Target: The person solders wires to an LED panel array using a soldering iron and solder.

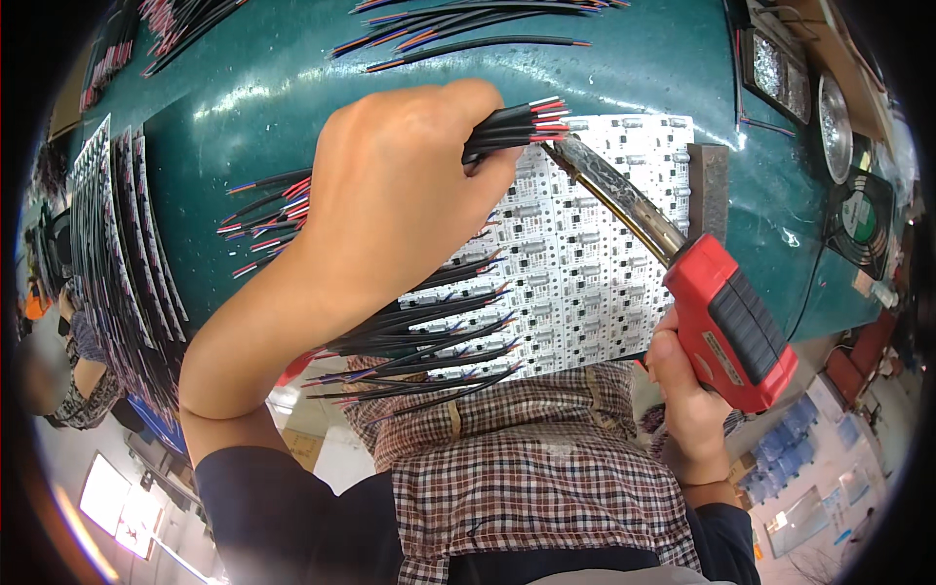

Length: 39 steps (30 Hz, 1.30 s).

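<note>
So that the wires jut free, the left hand clasps behind their tips; the right hand grips the iron.

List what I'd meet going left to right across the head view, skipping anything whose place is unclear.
Row of wired boards, left hand, bundle of black wires, red soldering iron, black fan.

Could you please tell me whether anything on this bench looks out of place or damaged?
Nothing looks spilled or clearly broken. The red soldering iron has a blotchy, darkened barrel near the wires in the left hand, though that may simply be wear.
</note>
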{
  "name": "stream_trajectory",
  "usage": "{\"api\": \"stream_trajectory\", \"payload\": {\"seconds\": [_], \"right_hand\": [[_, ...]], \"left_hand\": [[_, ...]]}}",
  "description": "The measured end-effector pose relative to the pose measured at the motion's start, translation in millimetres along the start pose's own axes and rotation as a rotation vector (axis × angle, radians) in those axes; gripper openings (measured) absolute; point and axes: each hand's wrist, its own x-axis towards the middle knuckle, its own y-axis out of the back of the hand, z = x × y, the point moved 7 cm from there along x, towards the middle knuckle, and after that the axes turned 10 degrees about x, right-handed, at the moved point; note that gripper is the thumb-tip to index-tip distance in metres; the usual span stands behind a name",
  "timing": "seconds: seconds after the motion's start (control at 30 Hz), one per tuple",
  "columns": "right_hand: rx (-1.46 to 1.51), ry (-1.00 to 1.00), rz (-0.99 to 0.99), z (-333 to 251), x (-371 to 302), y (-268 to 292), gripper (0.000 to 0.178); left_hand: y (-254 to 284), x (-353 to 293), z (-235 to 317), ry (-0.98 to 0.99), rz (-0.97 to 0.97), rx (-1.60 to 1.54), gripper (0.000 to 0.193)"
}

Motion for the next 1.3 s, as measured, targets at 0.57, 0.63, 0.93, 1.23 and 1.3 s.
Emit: {"api": "stream_trajectory", "payload": {"seconds": [0.57, 0.63, 0.93, 1.23, 1.3], "right_hand": [[-0.072, 0.151, 0.139, -13.4, -3.6, 2.2, 0.023], [-0.087, 0.152, 0.178, -17.7, -3.9, 5.6, 0.022], [-0.061, 0.029, 0.000, -3.8, -4.3, 7.2, 0.018], [-0.262, 0.236, -0.042, -15.7, -3.7, 2.3, 0.018], [-0.103, 0.050, 0.105, -9.2, -7.0, 8.5, 0.022]], "left_hand": [[1.3, 1.8, -0.9, -0.004, -0.032, -0.005, 0.022], [0.8, 3.6, -4.3, 0.015, -0.070, -0.030, 0.022], [-2.3, 8.6, -10.5, 0.041, -0.168, -0.084, 0.022], [-1.9, 10.6, -10.3, 0.030, -0.150, -0.098, 0.021], [-3.1, 12.7, -10.8, 0.022, -0.150, -0.104, 0.021]]}}
